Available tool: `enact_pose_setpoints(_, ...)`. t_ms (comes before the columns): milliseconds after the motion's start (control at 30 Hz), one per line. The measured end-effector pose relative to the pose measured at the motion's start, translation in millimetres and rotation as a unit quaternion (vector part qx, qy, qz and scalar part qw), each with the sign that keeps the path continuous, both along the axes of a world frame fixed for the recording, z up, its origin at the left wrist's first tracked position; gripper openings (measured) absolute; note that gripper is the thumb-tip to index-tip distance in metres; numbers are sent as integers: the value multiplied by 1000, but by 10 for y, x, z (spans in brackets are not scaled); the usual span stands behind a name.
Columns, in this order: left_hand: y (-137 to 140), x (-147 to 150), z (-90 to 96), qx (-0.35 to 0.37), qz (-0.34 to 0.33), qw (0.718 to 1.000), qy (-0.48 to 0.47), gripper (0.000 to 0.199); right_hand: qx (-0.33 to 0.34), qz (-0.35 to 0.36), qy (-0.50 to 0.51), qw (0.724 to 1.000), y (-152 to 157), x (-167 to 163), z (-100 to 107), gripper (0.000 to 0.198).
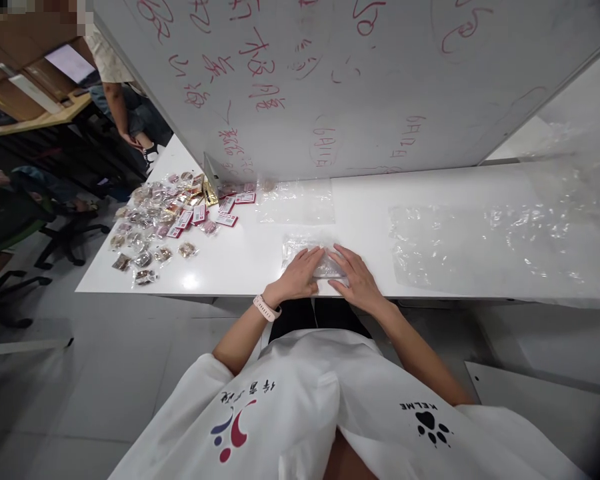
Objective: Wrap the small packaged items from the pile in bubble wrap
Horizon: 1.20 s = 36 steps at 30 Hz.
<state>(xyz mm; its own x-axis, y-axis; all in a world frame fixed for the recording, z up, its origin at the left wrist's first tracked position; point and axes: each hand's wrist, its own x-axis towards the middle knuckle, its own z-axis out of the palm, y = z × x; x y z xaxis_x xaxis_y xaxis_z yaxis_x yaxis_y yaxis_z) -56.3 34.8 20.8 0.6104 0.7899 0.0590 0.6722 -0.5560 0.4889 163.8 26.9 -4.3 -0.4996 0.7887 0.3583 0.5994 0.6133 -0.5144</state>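
Note:
A small flat bundle of clear plastic wrap [329, 268] lies on the white table close to its front edge. My left hand [300, 272] rests on the bundle's left part, fingers stretched out over the top. From the right, my right hand [356, 277] lies on it with its fingers extended and the thumb apart. Both hands press down on the wrap, and what it encloses is hidden beneath them. Just behind the bundle, a flat clear plastic sheet [296, 203] lies against the foot of the whiteboard.
Several small wrapped packets [153, 213] and red-and-white cards [200, 213] cover the table's left end. A wide sheet of clear plastic [455, 240] spreads over the right side. A whiteboard [370, 100] stands behind. Another person [117, 100] and an office chair [60, 233] are at left.

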Motion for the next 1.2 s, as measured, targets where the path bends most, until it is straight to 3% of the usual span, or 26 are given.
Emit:
enact_pose_setpoints(100, 120, -39, 13, -9, 1, 1000, -7, 81, -10, 30, -71, 997, 172, -68, 21, 68)
enact_pose_setpoints(267, 78, -52, 39, 18, 15, 1000, -18, 70, 14, 2, -95, 995, 227, -188, 14, 66)
enact_pose_setpoints(400, -65, -156, 272, 36, 72, 997, -17, 35, -26, 1, -53, 998, 93, -137, 125, 44)
enact_pose_setpoints(467, -58, -244, 440, -9, 99, 995, -20, 20, -90, -2, 4, 996, 70, -87, 220, 31)
enact_pose_setpoints(533, 28, -315, 552, -96, 111, 988, -43, 26, -187, 0, 52, 981, 97, -59, 299, 33)
enact_pose_setpoints(600, 154, -334, 556, -182, 132, 971, -79, 32, -263, -21, 69, 962, 155, -69, 330, 40)
enact_pose_setpoints(633, 213, -324, 520, -208, 154, 961, -92, 34, -270, -53, 65, 959, 183, -89, 323, 42)
enact_pose_setpoints(700, 292, -276, 406, -213, 212, 950, -90, 34, -208, -137, 40, 968, 220, -142, 277, 46)
enact_pose_setpoints(767, 307, -229, 290, -164, 256, 950, -72, 31, -122, -172, 18, 977, 226, -184, 223, 50)
enact_pose_setpoints(833, 277, -208, 209, -131, 256, 955, -75, 26, -112, -122, 20, 986, 222, -185, 206, 49)
enact_pose_setpoints(933, 216, -217, 141, -160, 232, 952, -120, 23, -209, -18, 38, 977, 271, -109, 298, 50)
enact_pose_setpoints(1100, 145, -192, 10, -141, 228, 939, -214, 23, -338, 95, 17, 936, 568, -5, 527, 44)
enact_pose_setpoints(1200, 104, -148, -68, -123, 254, 929, -241, 23, -426, 127, 28, 895, 754, -52, 507, 42)
